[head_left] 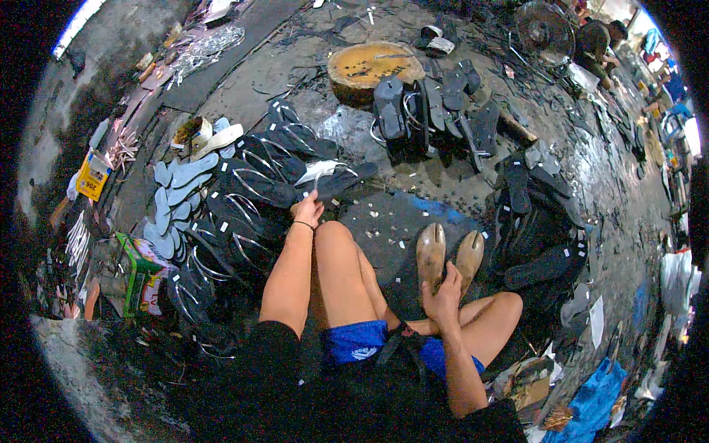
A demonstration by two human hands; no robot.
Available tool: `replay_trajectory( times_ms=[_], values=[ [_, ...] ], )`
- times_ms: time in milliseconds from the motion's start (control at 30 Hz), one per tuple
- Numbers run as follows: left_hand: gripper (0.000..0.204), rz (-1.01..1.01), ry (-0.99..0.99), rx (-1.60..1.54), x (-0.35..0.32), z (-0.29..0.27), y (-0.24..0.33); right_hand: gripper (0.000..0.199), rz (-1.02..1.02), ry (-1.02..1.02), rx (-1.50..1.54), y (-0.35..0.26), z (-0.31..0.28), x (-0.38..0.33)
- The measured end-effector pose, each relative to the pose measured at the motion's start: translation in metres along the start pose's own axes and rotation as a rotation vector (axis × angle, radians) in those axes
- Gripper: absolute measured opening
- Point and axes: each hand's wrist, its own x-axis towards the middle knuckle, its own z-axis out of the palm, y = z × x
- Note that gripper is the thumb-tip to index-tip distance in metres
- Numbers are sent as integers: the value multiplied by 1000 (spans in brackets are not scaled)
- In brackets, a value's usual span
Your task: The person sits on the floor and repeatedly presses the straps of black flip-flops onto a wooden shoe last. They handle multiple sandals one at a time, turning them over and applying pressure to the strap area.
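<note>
At the near edge of a spread of black sandals with pale straps, my left hand (309, 210) has its fingers closed on the end of a black sandal (347, 179). A white piece lies against that sandal's strap. Between my folded legs stand two brown foot-shaped shoe lasts, each with a slit at the toe. My right hand (443, 301) is wrapped round the heel end of the left shoe last (430, 251). Beside it, the right shoe last (469, 255) leans close, its lower end partly hidden by my fingers.
Grey soles (176, 193) lie left of the sandals, near a green box (142, 277) and a yellow container (93, 176). Ahead are a round wooden block (369, 65) and standing black soles (436, 103). More black soles (535, 229) are piled right. A person (597, 48) sits far right, beside a fan (545, 33).
</note>
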Motion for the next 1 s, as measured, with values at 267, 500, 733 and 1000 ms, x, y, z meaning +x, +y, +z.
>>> replay_trajectory(
  times_ms=[267,500,733,1000],
  values=[
    [38,1228,-946,983,-334,28,84,60,-416,148,203,-107,-134,-30],
    [66,659,-1273,814,-439,-32,37,58,-612,-484,589,-108,-174,-110],
    [48,763,-1267,828,-443,-56,2,71,-565,-553,354,-102,-186,-137],
    [37,705,-1200,975,-441,-65,-12,59,-397,-579,493,-82,-146,-152]
  ],
)
